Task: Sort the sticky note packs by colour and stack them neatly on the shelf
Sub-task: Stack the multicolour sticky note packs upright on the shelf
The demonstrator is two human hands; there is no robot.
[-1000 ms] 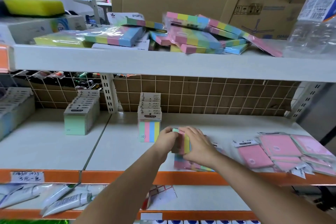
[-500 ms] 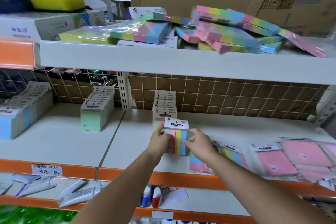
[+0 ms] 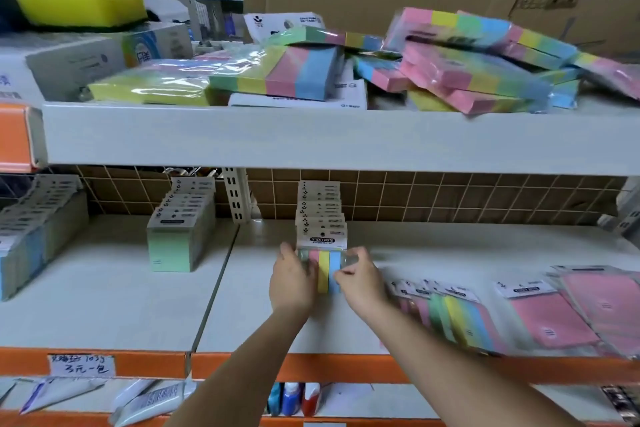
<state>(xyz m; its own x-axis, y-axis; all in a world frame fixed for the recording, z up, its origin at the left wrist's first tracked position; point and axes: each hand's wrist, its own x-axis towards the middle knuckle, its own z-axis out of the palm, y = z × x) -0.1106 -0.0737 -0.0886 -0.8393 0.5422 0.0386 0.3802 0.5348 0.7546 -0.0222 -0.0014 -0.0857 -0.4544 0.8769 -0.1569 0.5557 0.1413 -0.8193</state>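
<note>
On the middle shelf (image 3: 104, 305), at the front of an upright row of striped packs (image 3: 320, 215), both hands hold one striped pack (image 3: 325, 265) standing on edge. Left hand (image 3: 292, 282) has fingers curled around the pack's left side; right hand (image 3: 360, 282) pinches its right edge and the clear wrapper there. The pack sits touching the row behind it, its header card reading "STICKY NOTE" facing forward.

Risks, judged from this view:
- The row stands on narrow edges with nothing bracing its front. If the hands let go before the pack is flush against the row, it could tip forward.
- A push backward could skew the cards behind, which already look slightly fanned.
- The right forearm passes close above the flat packs (image 3: 460, 319) lying near the front lip; a sideways sweep could slide them off the shelf.
- Glossy wrapper looks slippery; a pinch on film alone may slip.

Materials and shapes:
- Packs: rectangular paper blocks, pastel stripes (pink, yellow, blue visible), clear plastic film, white card headers.
- Green packs (image 3: 180, 239) form a boxy row to the left; pink packs (image 3: 554, 322) lie flat and overlapping to the right.
- The upper shelf (image 3: 311, 139) holds a loose heap of larger striped pads (image 3: 467, 73), shiny and tilted, still unsorted.
- Shelf surface: smooth pale painted board, orange front strip.
</note>
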